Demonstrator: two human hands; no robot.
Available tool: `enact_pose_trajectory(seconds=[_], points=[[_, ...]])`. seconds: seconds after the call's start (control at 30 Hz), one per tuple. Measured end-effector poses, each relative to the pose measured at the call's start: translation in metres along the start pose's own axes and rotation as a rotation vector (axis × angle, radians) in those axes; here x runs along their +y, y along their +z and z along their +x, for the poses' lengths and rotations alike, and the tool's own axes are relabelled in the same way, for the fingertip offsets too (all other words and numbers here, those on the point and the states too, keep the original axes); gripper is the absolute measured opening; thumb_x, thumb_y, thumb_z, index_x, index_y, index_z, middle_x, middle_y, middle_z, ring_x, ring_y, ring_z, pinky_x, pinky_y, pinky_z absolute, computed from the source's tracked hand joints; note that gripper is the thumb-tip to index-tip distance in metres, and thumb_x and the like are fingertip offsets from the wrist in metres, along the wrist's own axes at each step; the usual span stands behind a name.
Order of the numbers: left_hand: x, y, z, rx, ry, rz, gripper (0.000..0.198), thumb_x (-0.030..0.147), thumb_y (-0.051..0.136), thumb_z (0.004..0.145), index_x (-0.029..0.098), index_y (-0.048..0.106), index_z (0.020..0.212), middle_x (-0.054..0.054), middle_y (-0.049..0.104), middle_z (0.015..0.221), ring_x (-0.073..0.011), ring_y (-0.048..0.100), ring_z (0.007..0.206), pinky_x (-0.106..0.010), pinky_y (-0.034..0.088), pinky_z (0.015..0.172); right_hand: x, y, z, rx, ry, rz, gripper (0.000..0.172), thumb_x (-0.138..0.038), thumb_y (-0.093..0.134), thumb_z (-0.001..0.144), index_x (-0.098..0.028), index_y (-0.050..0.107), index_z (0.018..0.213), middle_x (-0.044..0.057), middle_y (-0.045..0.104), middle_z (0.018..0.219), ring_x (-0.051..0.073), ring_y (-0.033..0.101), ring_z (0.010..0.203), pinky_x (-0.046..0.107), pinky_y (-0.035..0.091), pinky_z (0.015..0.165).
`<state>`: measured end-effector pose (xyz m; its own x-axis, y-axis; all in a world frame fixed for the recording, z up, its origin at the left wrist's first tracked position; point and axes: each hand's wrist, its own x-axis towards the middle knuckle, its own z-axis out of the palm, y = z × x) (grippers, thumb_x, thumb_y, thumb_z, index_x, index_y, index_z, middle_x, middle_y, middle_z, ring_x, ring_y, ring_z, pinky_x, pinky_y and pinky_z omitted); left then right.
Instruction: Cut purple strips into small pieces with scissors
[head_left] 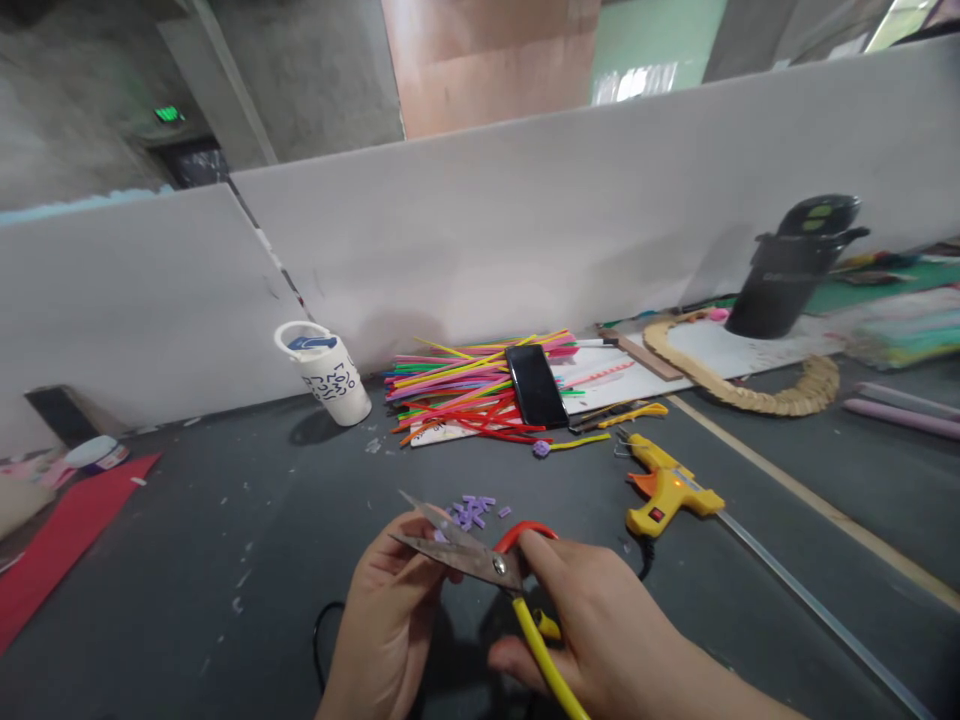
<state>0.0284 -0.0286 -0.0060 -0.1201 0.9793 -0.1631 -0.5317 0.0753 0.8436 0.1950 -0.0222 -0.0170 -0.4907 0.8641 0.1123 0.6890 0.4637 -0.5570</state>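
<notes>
My right hand (607, 610) grips a pair of scissors (469, 560) with one red and one yellow handle. The blades are parted and point left, across the fingertips of my left hand (397, 600). Those fingers are pinched together, and a bit of purple material (439, 536) shows between the blades there; most of it is hidden. Just beyond the blades lies a small heap of short cut purple pieces (471, 512) on the dark table. A purple ball on a yellow-green stem (541, 450) lies farther back.
Right of my hands rests a yellow glue gun (667, 490) with a long glue stick. Behind are colourful pipe cleaners (457, 385), a phone (537, 388), a white cup (330, 380), a curved tan form (787, 400) and a black bin (784, 275). Red sheet (82, 535) lies left.
</notes>
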Motion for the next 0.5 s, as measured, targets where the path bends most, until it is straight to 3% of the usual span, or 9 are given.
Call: enact_pose_trajectory(seconds=[0.3, 0.5], points=[[0.002, 0.0047, -0.002, -0.001, 0.01, -0.046, 0.016, 0.019, 0.08, 0.056, 0.015, 0.069, 0.067, 0.0, 0.064, 0.066, -0.0088, 0.055, 0.059, -0.015, 0.046, 0.057, -0.0006, 0.0039, -0.0011, 0.021, 0.008, -0.018, 0.046, -0.062, 0.06, 0.066, -0.02, 0.048, 0.081, 0.002, 0.059, 0.066, 0.021, 0.055, 0.057, 0.025, 0.024, 0.05], [-0.0009, 0.0012, -0.0023, -0.004, -0.008, -0.064, 0.016, 0.019, 0.08, 0.056, 0.015, 0.069, 0.066, 0.0, 0.064, 0.065, -0.0092, 0.054, 0.058, -0.016, 0.046, 0.057, -0.0024, 0.0048, 0.001, -0.032, 0.056, 0.003, 0.047, -0.064, 0.059, 0.067, -0.02, 0.048, 0.077, 0.003, 0.061, 0.066, 0.021, 0.056, 0.056, 0.025, 0.024, 0.049]])
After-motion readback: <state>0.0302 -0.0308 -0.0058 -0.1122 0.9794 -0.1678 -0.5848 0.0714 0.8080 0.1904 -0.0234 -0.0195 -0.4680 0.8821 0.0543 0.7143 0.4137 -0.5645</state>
